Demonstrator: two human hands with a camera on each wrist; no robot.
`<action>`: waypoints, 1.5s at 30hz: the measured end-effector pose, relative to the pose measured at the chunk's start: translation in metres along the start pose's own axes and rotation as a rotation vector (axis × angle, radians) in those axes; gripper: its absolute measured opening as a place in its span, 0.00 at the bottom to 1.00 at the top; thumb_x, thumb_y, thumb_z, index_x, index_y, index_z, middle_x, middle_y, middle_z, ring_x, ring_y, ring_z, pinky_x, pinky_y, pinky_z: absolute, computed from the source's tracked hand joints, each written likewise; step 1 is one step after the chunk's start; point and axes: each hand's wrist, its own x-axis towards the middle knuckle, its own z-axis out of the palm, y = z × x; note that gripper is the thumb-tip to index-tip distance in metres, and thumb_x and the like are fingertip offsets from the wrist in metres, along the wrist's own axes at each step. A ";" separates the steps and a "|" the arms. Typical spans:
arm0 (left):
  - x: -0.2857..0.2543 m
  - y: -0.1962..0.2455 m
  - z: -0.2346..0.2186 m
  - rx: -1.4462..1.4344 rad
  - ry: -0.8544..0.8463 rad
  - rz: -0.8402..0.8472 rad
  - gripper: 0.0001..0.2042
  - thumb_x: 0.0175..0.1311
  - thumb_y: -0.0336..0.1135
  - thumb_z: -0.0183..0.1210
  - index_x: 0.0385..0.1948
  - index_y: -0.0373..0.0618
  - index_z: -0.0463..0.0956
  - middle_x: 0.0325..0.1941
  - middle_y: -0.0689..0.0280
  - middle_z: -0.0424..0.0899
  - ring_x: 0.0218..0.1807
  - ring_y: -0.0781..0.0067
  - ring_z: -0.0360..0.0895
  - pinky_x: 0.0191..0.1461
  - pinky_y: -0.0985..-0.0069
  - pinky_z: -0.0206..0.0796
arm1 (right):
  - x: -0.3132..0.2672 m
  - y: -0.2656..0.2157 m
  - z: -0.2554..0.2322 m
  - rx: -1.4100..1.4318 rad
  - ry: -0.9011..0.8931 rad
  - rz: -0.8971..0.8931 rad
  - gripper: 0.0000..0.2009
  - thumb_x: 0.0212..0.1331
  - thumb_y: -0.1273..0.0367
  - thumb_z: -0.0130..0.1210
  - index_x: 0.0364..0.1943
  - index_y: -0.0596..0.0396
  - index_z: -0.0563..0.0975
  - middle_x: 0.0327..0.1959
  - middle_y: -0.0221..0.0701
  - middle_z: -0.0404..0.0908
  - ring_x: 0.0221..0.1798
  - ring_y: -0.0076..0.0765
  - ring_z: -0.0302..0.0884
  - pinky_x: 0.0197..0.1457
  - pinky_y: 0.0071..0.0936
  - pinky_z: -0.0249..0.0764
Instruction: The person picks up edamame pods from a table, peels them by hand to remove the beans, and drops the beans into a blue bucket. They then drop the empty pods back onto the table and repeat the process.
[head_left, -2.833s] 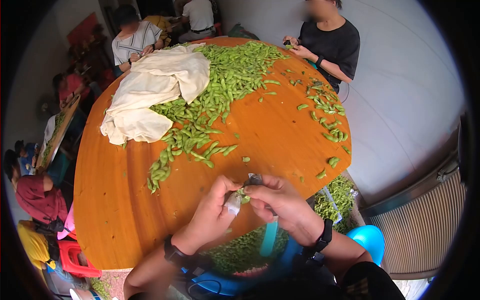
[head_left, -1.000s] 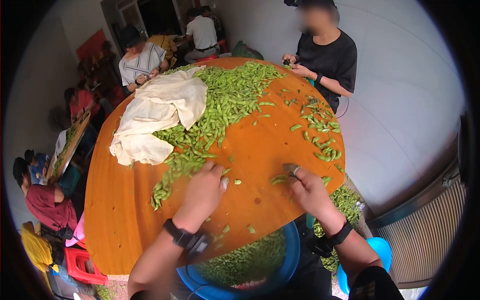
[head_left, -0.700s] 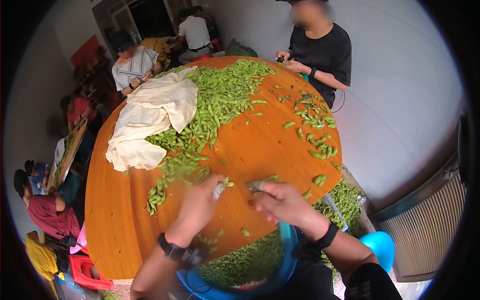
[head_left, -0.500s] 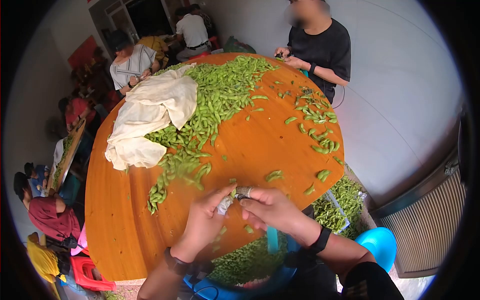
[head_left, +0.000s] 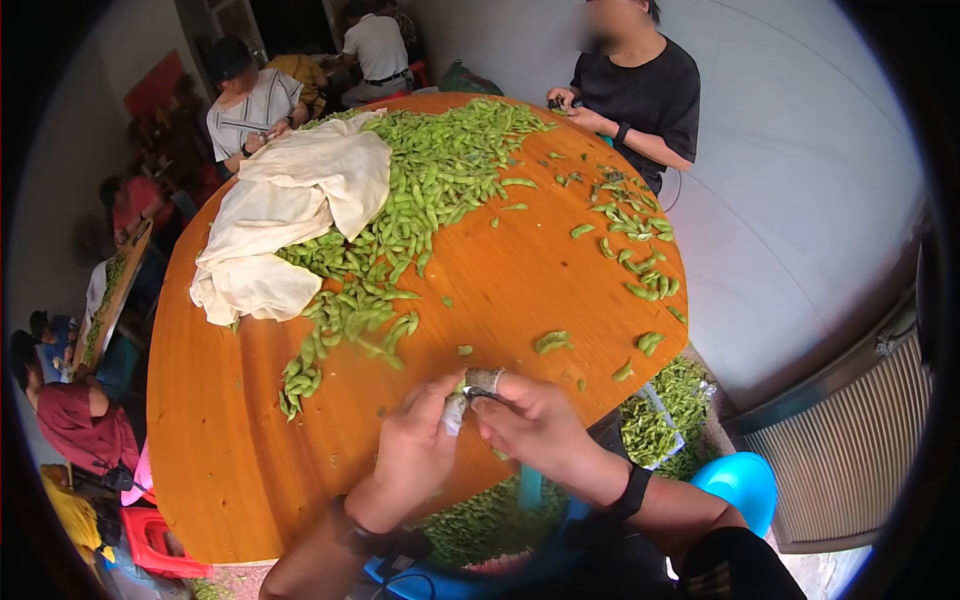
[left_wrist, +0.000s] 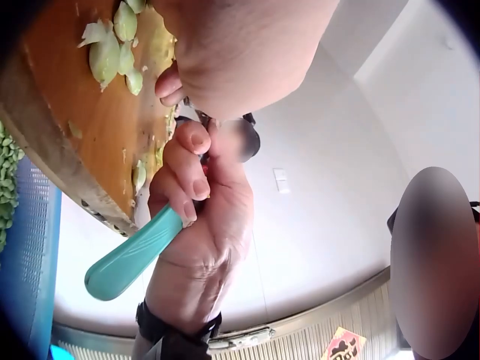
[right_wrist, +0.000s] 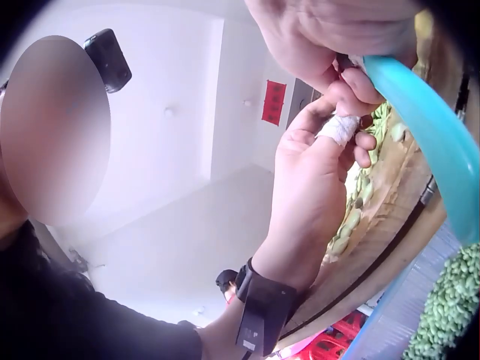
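Note:
My left hand, with white tape round its thumb, pinches a green edamame pod. It is mostly hidden between the fingertips. Right against it is my right hand, whose fingers are curled round a tool with a long teal handle. A bit of dark metal shows at its fingertips in the head view; the working end is covered. A greyish wrap encloses the right index fingertip. Both hands are near the front edge of the round wooden table, above a blue tub of shelled beans.
A big pile of pods and a cream cloth cover the table's far left part. Loose pods lie along the right side. A crate of pods stands below right, near a blue basin. Other people sit around.
One second ago the hands were apart, the left at the near pods and the right farther right. The left has brought a pod back, and both have come together near the front edge.

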 end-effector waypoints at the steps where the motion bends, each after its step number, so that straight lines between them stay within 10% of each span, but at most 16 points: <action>1: -0.001 -0.001 0.001 -0.005 -0.002 0.000 0.17 0.59 0.20 0.56 0.51 0.38 0.75 0.43 0.49 0.81 0.43 0.49 0.81 0.46 0.66 0.74 | 0.000 -0.001 0.003 0.013 0.028 -0.027 0.10 0.67 0.75 0.48 0.48 0.55 0.77 0.26 0.20 0.73 0.22 0.11 0.64 0.22 0.15 0.61; 4: -0.003 -0.004 0.001 -0.097 0.010 -0.083 0.16 0.60 0.20 0.55 0.51 0.38 0.75 0.43 0.48 0.81 0.43 0.49 0.81 0.45 0.67 0.74 | 0.003 0.005 0.008 0.052 0.059 -0.015 0.10 0.68 0.74 0.48 0.49 0.54 0.77 0.26 0.19 0.72 0.23 0.10 0.64 0.22 0.13 0.59; 6: -0.002 -0.006 0.001 -0.133 0.003 -0.028 0.17 0.62 0.17 0.50 0.53 0.39 0.74 0.35 0.64 0.79 0.28 0.81 0.77 0.28 0.82 0.69 | 0.005 0.007 0.005 0.133 0.040 0.026 0.09 0.68 0.73 0.47 0.48 0.54 0.77 0.25 0.19 0.72 0.21 0.11 0.64 0.21 0.13 0.59; 9: 0.000 0.005 -0.010 -0.422 -0.109 -0.331 0.17 0.64 0.17 0.47 0.54 0.39 0.74 0.35 0.67 0.79 0.28 0.84 0.74 0.29 0.85 0.68 | 0.009 0.004 -0.002 0.207 -0.001 0.095 0.08 0.69 0.72 0.47 0.45 0.54 0.77 0.22 0.20 0.71 0.18 0.12 0.63 0.18 0.13 0.57; 18: 0.012 -0.006 -0.013 -0.763 -0.102 -0.550 0.15 0.69 0.24 0.40 0.51 0.40 0.73 0.35 0.66 0.80 0.25 0.84 0.71 0.25 0.85 0.63 | 0.014 -0.009 -0.008 0.135 -0.048 0.233 0.07 0.69 0.72 0.47 0.39 0.53 0.78 0.19 0.20 0.70 0.16 0.13 0.63 0.16 0.15 0.57; 20: 0.015 -0.006 -0.013 -0.802 -0.104 -0.633 0.13 0.69 0.24 0.40 0.51 0.39 0.69 0.35 0.65 0.80 0.23 0.82 0.71 0.24 0.84 0.63 | 0.013 -0.008 -0.007 -0.077 -0.030 0.029 0.06 0.67 0.74 0.48 0.38 0.55 0.78 0.19 0.20 0.70 0.18 0.12 0.63 0.19 0.16 0.58; 33: 0.001 -0.008 -0.010 -0.292 -0.096 -0.200 0.11 0.64 0.20 0.41 0.45 0.40 0.67 0.34 0.66 0.80 0.27 0.82 0.73 0.27 0.84 0.65 | -0.004 -0.007 0.006 -0.347 0.051 -0.235 0.07 0.62 0.79 0.49 0.42 0.60 0.77 0.24 0.23 0.70 0.28 0.12 0.61 0.28 0.17 0.62; 39: 0.004 -0.012 -0.014 -0.719 -0.182 -0.363 0.11 0.64 0.21 0.42 0.46 0.41 0.66 0.36 0.67 0.77 0.29 0.82 0.71 0.31 0.84 0.65 | -0.004 -0.011 0.005 -0.202 0.101 -0.172 0.08 0.62 0.79 0.50 0.43 0.60 0.77 0.25 0.22 0.71 0.29 0.12 0.62 0.29 0.16 0.62; 45: 0.002 -0.015 -0.007 -0.508 -0.169 -0.232 0.09 0.65 0.21 0.43 0.44 0.43 0.65 0.34 0.71 0.73 0.30 0.86 0.67 0.33 0.87 0.61 | -0.007 -0.001 0.005 -0.234 0.086 -0.239 0.09 0.62 0.79 0.50 0.44 0.60 0.77 0.25 0.20 0.71 0.29 0.12 0.62 0.29 0.16 0.62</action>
